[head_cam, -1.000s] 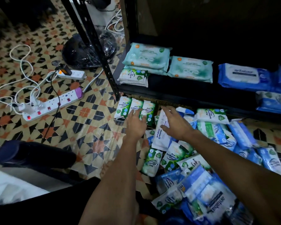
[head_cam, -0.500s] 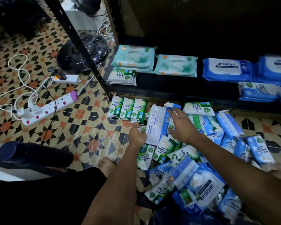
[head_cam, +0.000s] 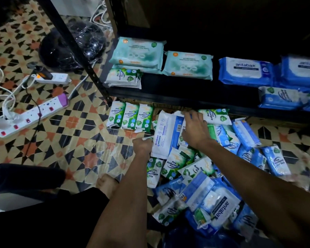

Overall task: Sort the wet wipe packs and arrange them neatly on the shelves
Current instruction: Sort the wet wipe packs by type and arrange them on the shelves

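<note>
While the black shelf (head_cam: 195,97) is being filled along the top of the view, from twelve to three o'clock, with teal packs (head_cam: 137,51) and blue antabax packs (head_cam: 245,72), a loose heap of wipe packs (head_cam: 200,176) is lying on the patterned floor (head_cam: 75,144) just below its front edge. A row of three green pine packs (head_cam: 130,118) is being kept upright at eleven o'clock of the heap. A long white antabax pack (head_cam: 164,135) is lying between the two hands, its long axis running from twelve to six o'clock. The right hand (head_cam: 194,130), immediately at its three o'clock, is resting spread and relaxed on neighbouring packs, gripping nothing visible. The left hand (head_cam: 141,145), touching its lower-left corner at seven o'clock, is curled; whether a small pack is being pinched cannot be told.
</note>
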